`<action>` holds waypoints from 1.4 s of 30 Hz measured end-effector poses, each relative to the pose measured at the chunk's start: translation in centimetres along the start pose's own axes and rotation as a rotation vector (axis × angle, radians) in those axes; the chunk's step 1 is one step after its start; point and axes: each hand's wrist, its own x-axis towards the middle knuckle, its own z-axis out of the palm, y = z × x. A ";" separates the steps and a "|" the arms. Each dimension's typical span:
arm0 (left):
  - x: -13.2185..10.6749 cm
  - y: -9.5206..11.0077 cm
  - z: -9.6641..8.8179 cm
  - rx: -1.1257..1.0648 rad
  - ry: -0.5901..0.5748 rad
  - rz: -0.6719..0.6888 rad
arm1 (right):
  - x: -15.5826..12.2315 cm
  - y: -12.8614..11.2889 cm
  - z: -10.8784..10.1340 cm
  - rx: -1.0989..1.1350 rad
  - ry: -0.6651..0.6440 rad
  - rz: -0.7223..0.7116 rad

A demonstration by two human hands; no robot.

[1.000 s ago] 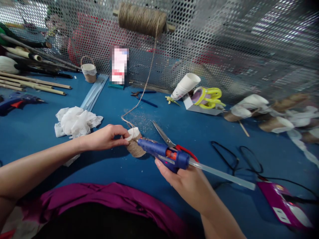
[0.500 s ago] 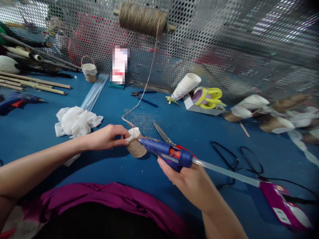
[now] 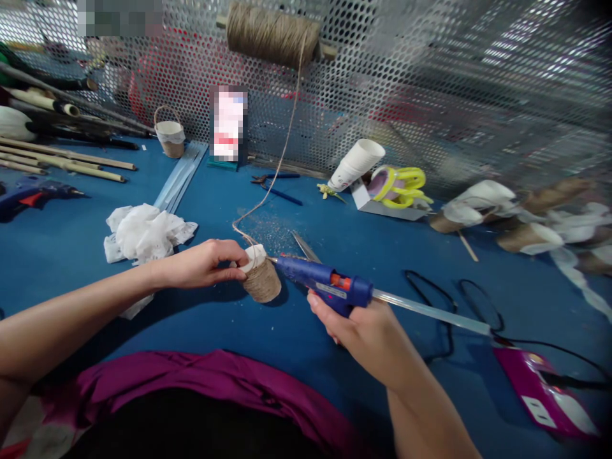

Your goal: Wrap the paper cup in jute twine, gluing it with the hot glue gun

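My left hand [image 3: 203, 263] pinches the white rim of a small paper cup [image 3: 261, 277] partly wrapped in brown twine, holding it tilted on the blue table [image 3: 71, 248]. A strand of twine [image 3: 282, 153] runs from the cup up to a twine spool [image 3: 272, 33] on the mesh wall. My right hand [image 3: 368, 335] grips a blue hot glue gun [image 3: 329, 285] with a clear glue stick [image 3: 430, 310] out the back. Its nozzle points at the cup's upper right side, touching or almost touching it.
Scissors [image 3: 306, 247] lie behind the gun. A crumpled white cloth [image 3: 146, 231] sits left, a second glue gun [image 3: 33, 194] and bamboo sticks [image 3: 62, 159] far left. A white cup [image 3: 356, 164], yellow rings [image 3: 404, 186], wrapped cups [image 3: 526, 239], a black cord [image 3: 449, 306] and a purple power strip [image 3: 545, 392] are right.
My right hand has swung the glue gun right and flatter, its nozzle moving up from the cup's side to near the rim. My left hand has turned the cup slightly.
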 end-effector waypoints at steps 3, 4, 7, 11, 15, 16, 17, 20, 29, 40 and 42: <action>0.0 -0.1 0.0 -0.003 -0.010 0.010 | 0.2 0.2 0.1 0.004 0.018 -0.016; 0.0 -0.1 0.1 -0.004 -0.014 0.010 | 0.2 0.3 0.1 0.008 0.020 -0.021; 0.0 -0.1 0.0 -0.014 -0.015 0.006 | 0.2 0.4 0.2 0.019 0.016 -0.015; 0.1 -0.1 -0.1 -0.039 -0.027 0.020 | 0.1 0.1 0.0 0.032 0.000 0.001; 0.2 -0.2 -0.1 -0.067 -0.026 0.057 | -0.2 -0.6 -0.3 0.025 -0.059 0.014; 0.2 -0.3 -0.1 -0.073 -0.017 0.059 | -0.2 -0.7 -0.4 0.028 -0.070 0.013; 0.2 -0.4 0.0 -0.077 -0.011 0.058 | -0.2 -0.8 -0.4 0.031 -0.074 0.009; 0.1 -0.6 0.1 -0.078 -0.014 0.060 | -0.1 -0.7 -0.5 0.040 -0.075 0.010; 0.1 -0.4 0.0 -0.064 -0.009 0.094 | 0.1 0.0 -0.2 0.049 -0.031 0.039; 0.2 -0.4 0.0 -0.083 -0.014 0.093 | -0.1 -0.8 -0.6 0.049 -0.080 0.031; 0.1 -0.4 0.0 -0.086 -0.014 0.095 | 0.0 -0.6 -0.5 0.058 -0.070 0.039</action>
